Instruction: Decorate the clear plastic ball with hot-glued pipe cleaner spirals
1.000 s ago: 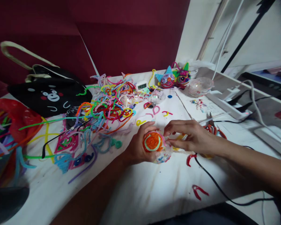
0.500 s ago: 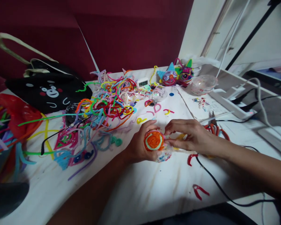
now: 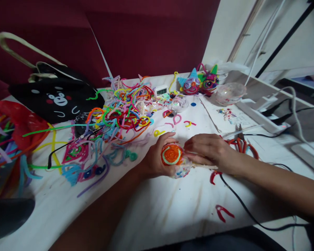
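Observation:
My left hand (image 3: pixel 154 158) is wrapped round a clear plastic ball (image 3: pixel 181 171) decorated with pipe cleaners. A flat orange pipe-cleaner spiral (image 3: pixel 172 154) with a pale green ring faces me from it. Against the ball's right side, my right hand (image 3: pixel 208 150) has its fingers bent and pressed together; what they pinch, if anything, is hidden. Just below that hand a thin pale stick (image 3: pixel 204 166) pokes out, and I cannot tell whether it is held. Red pipe-cleaner pieces (image 3: pixel 224 212) lie on the white table (image 3: pixel 157 209) nearer to me.
A tangle of coloured pipe cleaners (image 3: pixel 125 111) covers the left back. Beyond it are a black bag (image 3: pixel 39 101) and a small timer (image 3: pixel 161 90). Two finished cat-like ornaments (image 3: pixel 192 83), a clear bowl (image 3: pixel 230 93) and a power strip (image 3: pixel 264 116) stand right. Red-handled pliers (image 3: pixel 240 142) lie behind my right forearm.
My right hand's fingers have folded down closer against the ball's side, covering the yellow bit seen before. My left hand keeps its hold. The view has shifted slightly.

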`<move>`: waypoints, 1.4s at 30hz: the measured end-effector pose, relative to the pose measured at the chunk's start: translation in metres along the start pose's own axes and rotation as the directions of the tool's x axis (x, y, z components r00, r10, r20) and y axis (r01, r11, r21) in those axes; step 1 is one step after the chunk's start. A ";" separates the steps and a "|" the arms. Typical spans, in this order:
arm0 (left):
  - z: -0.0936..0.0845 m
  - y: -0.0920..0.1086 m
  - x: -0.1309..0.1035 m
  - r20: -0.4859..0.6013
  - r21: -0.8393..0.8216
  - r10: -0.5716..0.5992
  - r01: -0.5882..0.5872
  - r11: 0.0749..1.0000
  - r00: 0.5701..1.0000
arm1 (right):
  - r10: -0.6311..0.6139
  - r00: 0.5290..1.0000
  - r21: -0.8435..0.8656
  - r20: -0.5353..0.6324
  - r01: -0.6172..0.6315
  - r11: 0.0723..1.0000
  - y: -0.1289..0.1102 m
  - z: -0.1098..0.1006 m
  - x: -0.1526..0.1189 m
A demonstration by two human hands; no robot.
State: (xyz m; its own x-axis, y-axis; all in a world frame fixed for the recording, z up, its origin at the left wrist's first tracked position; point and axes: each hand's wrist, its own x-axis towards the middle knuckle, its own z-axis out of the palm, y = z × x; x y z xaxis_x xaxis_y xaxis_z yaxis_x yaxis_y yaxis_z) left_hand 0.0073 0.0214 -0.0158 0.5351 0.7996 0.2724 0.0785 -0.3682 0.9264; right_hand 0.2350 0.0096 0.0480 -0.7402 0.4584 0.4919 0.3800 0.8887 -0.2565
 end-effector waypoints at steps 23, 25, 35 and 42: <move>0.001 -0.001 -0.001 0.069 0.115 -0.042 0.033 0.993 0.997 | -0.360 0.928 -0.182 0.094 0.372 0.910 0.027 0.011 -0.011; 0.001 0.000 0.000 0.067 0.124 -0.049 0.041 0.991 0.997 | -0.364 0.927 -0.191 0.091 0.375 0.907 0.027 0.012 -0.013; 0.001 0.002 0.000 0.090 0.123 -0.061 0.050 0.991 0.994 | -0.343 0.933 -0.201 0.110 0.359 0.912 0.020 0.008 -0.013; 0.001 0.002 0.000 0.089 0.124 -0.060 0.049 0.991 0.994 | -0.306 0.949 -0.218 0.072 0.314 0.924 0.014 0.013 -0.016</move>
State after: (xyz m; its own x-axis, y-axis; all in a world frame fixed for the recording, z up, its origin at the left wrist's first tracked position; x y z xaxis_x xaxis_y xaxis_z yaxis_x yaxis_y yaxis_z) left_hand 0.0077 0.0201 -0.0143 0.6019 0.7750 0.1924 0.2078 -0.3847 0.8993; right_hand 0.2452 0.0148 0.0260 -0.8588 0.1635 0.4855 0.2397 0.9658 0.0989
